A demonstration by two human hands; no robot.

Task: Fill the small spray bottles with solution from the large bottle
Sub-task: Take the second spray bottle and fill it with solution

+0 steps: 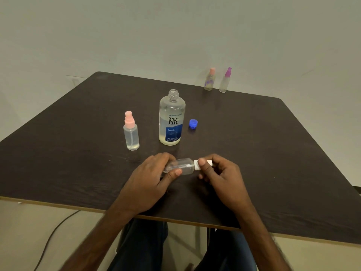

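- My left hand (154, 177) had its grip wrapped around the body of a small clear plastic spray bottle with a white top (182, 166), thumb across the front, held just above the dark brown wooden surface (254, 143).
- My right hand (218, 173) pinched that bottle's white spray head (203, 164) between thumb and fingertips, a narrow grip closed on the cap.
- The bottle lay nearly horizontal, its long axis running left to right, base in the left hand and neck pointing toward the right hand. I judged the coming move to be a twist along that axis, to take the head off or seat it; I could not tell which, nor how full the bottle was.
- The large clear solution bottle with the blue label (172, 118) stood open and upright just beyond both hands, slightly nearer the left, with its blue cap (193, 124) resting just to its right.
- A small clear spray bottle with a pink top (131, 132) stood left of the large bottle, holding liquid.
- Two more small bottles, one pink-topped (210, 80) and one purple-topped (225, 81), stood side by side at the far edge, well apart from my hands.
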